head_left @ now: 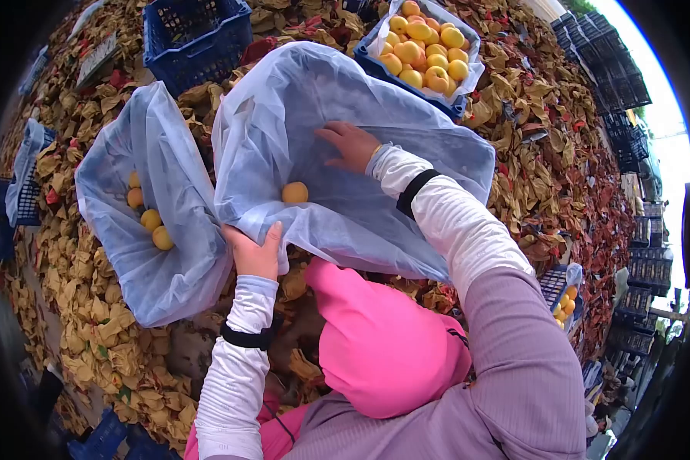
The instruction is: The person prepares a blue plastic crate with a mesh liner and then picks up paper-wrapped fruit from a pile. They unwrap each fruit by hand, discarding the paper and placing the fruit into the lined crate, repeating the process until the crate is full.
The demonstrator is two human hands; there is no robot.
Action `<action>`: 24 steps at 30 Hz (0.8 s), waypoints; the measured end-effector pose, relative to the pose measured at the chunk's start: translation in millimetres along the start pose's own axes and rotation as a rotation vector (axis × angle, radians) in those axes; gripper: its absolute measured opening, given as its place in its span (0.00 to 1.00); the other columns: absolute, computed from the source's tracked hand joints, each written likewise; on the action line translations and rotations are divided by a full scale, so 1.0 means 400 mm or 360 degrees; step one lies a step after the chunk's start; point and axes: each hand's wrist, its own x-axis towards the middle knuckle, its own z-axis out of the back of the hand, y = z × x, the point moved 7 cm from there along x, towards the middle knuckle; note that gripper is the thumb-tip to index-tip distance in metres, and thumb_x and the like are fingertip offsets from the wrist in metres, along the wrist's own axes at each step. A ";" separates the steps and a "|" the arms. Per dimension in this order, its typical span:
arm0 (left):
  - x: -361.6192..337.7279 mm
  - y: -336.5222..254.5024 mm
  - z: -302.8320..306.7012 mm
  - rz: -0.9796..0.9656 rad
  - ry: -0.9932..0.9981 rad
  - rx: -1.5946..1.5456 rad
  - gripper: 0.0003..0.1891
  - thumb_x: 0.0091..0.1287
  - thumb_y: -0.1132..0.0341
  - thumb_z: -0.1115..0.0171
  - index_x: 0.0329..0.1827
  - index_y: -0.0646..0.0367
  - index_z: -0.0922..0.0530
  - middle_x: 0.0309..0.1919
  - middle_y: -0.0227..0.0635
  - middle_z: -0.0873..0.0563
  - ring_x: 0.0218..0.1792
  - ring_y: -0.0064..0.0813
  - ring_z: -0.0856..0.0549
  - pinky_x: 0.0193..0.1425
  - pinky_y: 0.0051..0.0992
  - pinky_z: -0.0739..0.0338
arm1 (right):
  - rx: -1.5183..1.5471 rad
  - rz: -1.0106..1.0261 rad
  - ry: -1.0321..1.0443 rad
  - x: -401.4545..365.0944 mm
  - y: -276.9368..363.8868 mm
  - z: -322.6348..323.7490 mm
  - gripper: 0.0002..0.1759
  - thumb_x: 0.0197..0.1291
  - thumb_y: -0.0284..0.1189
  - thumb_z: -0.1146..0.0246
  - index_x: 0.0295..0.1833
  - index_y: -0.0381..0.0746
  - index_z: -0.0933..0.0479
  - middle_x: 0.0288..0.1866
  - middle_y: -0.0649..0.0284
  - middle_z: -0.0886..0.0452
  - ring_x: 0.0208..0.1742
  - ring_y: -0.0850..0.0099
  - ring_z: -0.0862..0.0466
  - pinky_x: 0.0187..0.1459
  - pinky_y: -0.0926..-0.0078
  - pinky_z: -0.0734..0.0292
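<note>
My left hand (254, 251) holds the near edge of a white liner (337, 222) between thumb and fingers. This liner spreads over a large crate in front of me, with one yellow-orange fruit (294, 192) lying on it near the left side. My right hand (351, 146) is inside the lined crate, fingers spread over the liner, nothing held. To the left, a second lined crate (134, 261) has several similar fruits in it. The crate walls under both liners are mostly hidden.
At the top right stands a blue crate (458, 112) full of yellow-orange fruit. An empty blue crate (195, 57) is at the top left. Brown paper bags (123, 345) cover the ground. Stacked dark crates (602, 61) line the right side, near a small fruit crate (553, 285).
</note>
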 end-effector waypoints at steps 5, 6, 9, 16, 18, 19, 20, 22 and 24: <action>-0.031 0.059 0.041 0.0076 0.0221 -0.0243 0.45 0.56 0.63 0.34 0.68 0.69 0.56 0.63 0.55 0.40 0.64 0.41 0.38 0.66 0.31 0.43 | -0.0195 -0.0490 0.0407 -0.002 -0.046 -0.210 0.39 0.50 0.55 0.42 0.65 0.49 0.39 0.68 0.51 0.44 0.68 0.54 0.42 0.65 0.53 0.46; -0.047 0.068 0.050 0.0230 0.0370 -0.0443 0.43 0.58 0.64 0.36 0.68 0.68 0.55 0.63 0.54 0.40 0.63 0.39 0.36 0.64 0.31 0.39 | -0.0170 -0.0484 0.0364 -0.007 -0.046 -0.232 0.37 0.51 0.54 0.42 0.64 0.47 0.37 0.66 0.51 0.41 0.67 0.54 0.40 0.64 0.55 0.43; -0.104 0.042 0.147 0.0411 0.0569 -0.0432 0.33 0.61 0.65 0.39 0.66 0.65 0.45 0.61 0.47 0.35 0.49 0.30 0.21 0.54 0.26 0.28 | -0.0051 -0.0415 0.0220 -0.003 -0.006 -0.189 0.34 0.51 0.53 0.41 0.60 0.44 0.34 0.61 0.51 0.35 0.62 0.54 0.33 0.59 0.59 0.36; -0.281 0.031 0.623 0.0483 0.0450 0.0025 0.25 0.61 0.67 0.40 0.60 0.63 0.35 0.55 0.42 0.28 0.43 0.25 0.20 0.47 0.21 0.26 | 0.0662 -0.0126 0.0571 -0.095 0.267 -0.069 0.37 0.53 0.53 0.43 0.60 0.38 0.36 0.55 0.47 0.30 0.54 0.54 0.26 0.55 0.64 0.32; -0.350 0.030 0.782 0.0606 0.0273 0.0093 0.23 0.62 0.66 0.41 0.60 0.60 0.34 0.53 0.39 0.26 0.41 0.22 0.21 0.40 0.18 0.27 | 0.0668 -0.0052 0.0671 -0.142 0.332 -0.066 0.42 0.51 0.55 0.42 0.63 0.36 0.41 0.59 0.45 0.33 0.57 0.52 0.28 0.57 0.63 0.34; -0.402 0.027 0.861 0.0723 0.0135 0.0095 0.21 0.63 0.65 0.42 0.59 0.59 0.33 0.52 0.37 0.25 0.40 0.21 0.21 0.36 0.17 0.28 | 0.0510 0.0024 0.0662 -0.163 0.358 -0.088 0.45 0.49 0.55 0.42 0.65 0.35 0.43 0.60 0.44 0.34 0.59 0.51 0.29 0.58 0.63 0.34; -0.447 0.037 0.938 0.0715 0.0033 0.0124 0.21 0.63 0.64 0.43 0.59 0.57 0.32 0.51 0.35 0.24 0.39 0.20 0.21 0.33 0.16 0.30 | 0.0461 -0.0061 0.0546 -0.169 0.368 -0.084 0.46 0.48 0.54 0.40 0.64 0.34 0.44 0.58 0.43 0.32 0.58 0.50 0.29 0.58 0.63 0.34; -0.549 0.067 1.086 0.0745 -0.0174 0.0145 0.20 0.64 0.61 0.43 0.58 0.55 0.31 0.47 0.31 0.22 0.37 0.18 0.21 0.30 0.14 0.32 | 0.0301 -0.0154 0.0725 -0.180 0.360 -0.085 0.45 0.47 0.50 0.38 0.64 0.34 0.44 0.56 0.42 0.30 0.56 0.50 0.28 0.57 0.63 0.33; -0.659 0.105 1.218 0.0854 -0.0451 0.0101 0.20 0.64 0.59 0.43 0.57 0.53 0.30 0.45 0.28 0.21 0.34 0.16 0.21 0.28 0.14 0.33 | 0.0268 0.0003 0.0684 -0.166 0.331 -0.088 0.45 0.47 0.48 0.36 0.65 0.35 0.45 0.58 0.42 0.32 0.59 0.50 0.30 0.59 0.64 0.35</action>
